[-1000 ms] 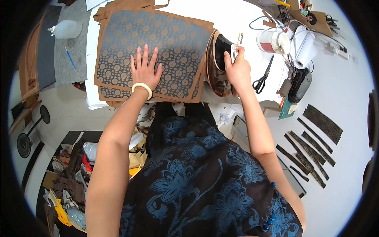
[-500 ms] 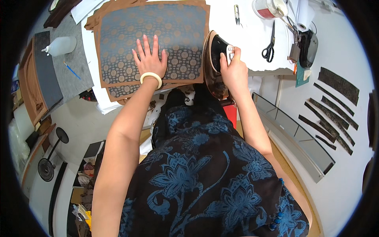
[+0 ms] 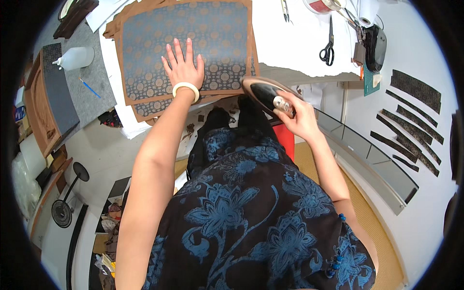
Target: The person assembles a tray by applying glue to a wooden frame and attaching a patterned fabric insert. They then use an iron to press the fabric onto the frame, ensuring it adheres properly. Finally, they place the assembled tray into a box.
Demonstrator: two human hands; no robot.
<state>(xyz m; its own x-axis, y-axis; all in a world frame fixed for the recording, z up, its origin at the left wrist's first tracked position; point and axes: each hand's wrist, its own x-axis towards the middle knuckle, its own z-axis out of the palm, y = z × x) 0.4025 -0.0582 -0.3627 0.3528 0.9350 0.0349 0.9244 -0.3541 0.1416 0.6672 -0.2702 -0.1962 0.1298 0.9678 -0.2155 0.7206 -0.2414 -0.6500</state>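
Note:
My left hand (image 3: 185,71), wearing a cream bangle (image 3: 186,86) at the wrist, lies flat with spread fingers on a dark blue-grey fabric panel (image 3: 145,46). Small round bronze-coloured motifs cover that panel, and a brown border frames it. Beneath it more brown-edged pieces are stacked. My right hand (image 3: 303,118) is wrapped round the handle of a clothes iron (image 3: 265,93) with a dark body. The iron is slightly blurred, and its tip points left at the panel's near right corner. Most of the iron hangs past the table's near edge; whether the tip touches the fabric cannot be made out.
Black-handled scissors (image 3: 327,52) and small snips (image 3: 285,10) lie on the white tabletop to the right. A white tub (image 3: 324,5) stands beyond them. On the left are a squeeze bottle (image 3: 77,58) and a blue pen-like stick (image 3: 90,88). Dark fabric strips (image 3: 415,92) hang on the right wall.
My right hand has drawn the iron toward me and to the right, off the panel's right edge, turning its tip leftward. My left hand stays flat on the fabric.

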